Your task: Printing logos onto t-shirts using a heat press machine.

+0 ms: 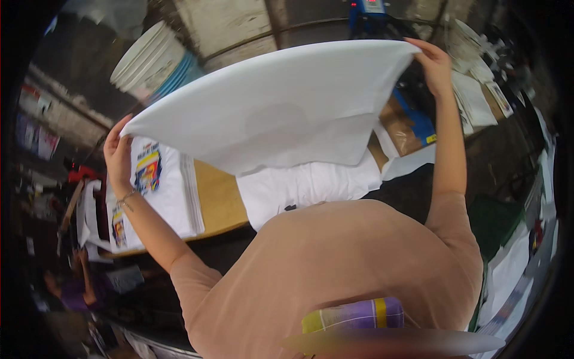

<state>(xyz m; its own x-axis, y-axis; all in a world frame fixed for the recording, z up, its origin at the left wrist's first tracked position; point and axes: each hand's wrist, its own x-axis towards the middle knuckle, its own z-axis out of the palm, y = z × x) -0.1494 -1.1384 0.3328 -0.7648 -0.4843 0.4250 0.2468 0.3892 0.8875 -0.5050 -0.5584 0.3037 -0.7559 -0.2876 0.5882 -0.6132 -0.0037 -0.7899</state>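
A wide white cloth (pixel 275 99) is stretched out in front of me, held up by its two far corners. My left hand (pixel 118 157) pinches the left corner, above a stack of printed white shirts (pixel 173 179). The right corner is pinched in my right hand (pixel 436 67), raised higher and farther out. The cloth's near edge hangs down over a pile of white fabric (pixel 311 186) on the brown tabletop (pixel 221 194), hiding part of it.
White and blue buckets (pixel 149 63) stand behind the table on the left. A blue machine (pixel 372 18) with a lit display is at the far side. More folded white cloth (pixel 472 99) lies at the right. At the lower left is another person (pixel 78 293) in purple.
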